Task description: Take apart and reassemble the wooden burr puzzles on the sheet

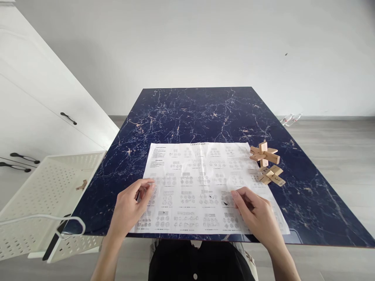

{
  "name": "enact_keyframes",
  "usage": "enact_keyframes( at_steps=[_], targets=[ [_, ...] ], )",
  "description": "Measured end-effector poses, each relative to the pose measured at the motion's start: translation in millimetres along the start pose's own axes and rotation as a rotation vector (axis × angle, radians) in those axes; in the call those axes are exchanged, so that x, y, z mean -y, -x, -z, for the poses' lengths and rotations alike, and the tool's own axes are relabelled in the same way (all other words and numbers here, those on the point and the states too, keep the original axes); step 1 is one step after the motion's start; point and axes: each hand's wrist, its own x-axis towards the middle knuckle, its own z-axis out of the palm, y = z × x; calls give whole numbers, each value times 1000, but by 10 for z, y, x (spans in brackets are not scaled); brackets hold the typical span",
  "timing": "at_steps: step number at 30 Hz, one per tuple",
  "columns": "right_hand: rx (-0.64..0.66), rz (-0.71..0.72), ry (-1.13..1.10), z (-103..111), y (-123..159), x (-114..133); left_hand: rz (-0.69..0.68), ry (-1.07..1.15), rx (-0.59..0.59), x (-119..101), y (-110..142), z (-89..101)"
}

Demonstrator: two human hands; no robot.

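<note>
A white printed sheet (pixel 193 187) with rows of small diagrams and text lies flat along the near side of the table, faint fold creases across it. My left hand (pixel 131 203) rests over its left edge, fingers curled and thumb tip close to the index fingertip, with nothing visible between them. On the sheet's right part is my right hand (pixel 253 208), loosely closed, its thumb against the curled fingers, also holding nothing I can see. Two interlocking wooden puzzles sit by the sheet's right edge: one standing taller (pixel 263 154), and a numbered cross-shaped one (pixel 272 175) nearer me.
The dark blue marbled table (pixel 193 113) reaches toward a pale wall. To the left, a cream perforated cart (pixel 55 171) holds a small wooden piece (pixel 82 185); a white cable (pixel 43 216) loops beside it. White cabinets (pixel 35 86) with black handles stand behind.
</note>
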Motion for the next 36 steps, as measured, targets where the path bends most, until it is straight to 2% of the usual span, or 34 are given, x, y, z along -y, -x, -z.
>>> enact_keyframes(
  at_steps=[36],
  targets=[
    [-2,10,0,8,-5,3,3,-3,-7,-5,-1,3]
  ],
)
